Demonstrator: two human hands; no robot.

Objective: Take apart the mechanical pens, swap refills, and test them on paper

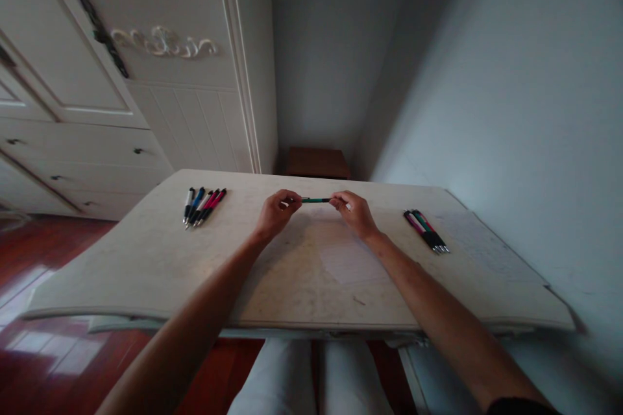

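A green pen [315, 200] with a dark grip is held level above the far half of the table, stretched between both hands. My left hand [281, 211] pinches its left end, where the clip shows. At the other end, the fingers of my right hand [354, 213] close on the dark grip. Below them a pale sheet of paper [348, 256] lies on the tabletop. To the left sits a group of several pens [203, 207] in white, blue and red. Another group of pens [426, 231], purple, green and red with dark grips, lies to the right.
The white table [292, 298] has a worn top. A second written sheet [487, 243] lies at its right side by the wall [535, 110]. White cabinets [185, 104] stand at the left, and a brown wooden box-like piece [317, 162] is behind the table.
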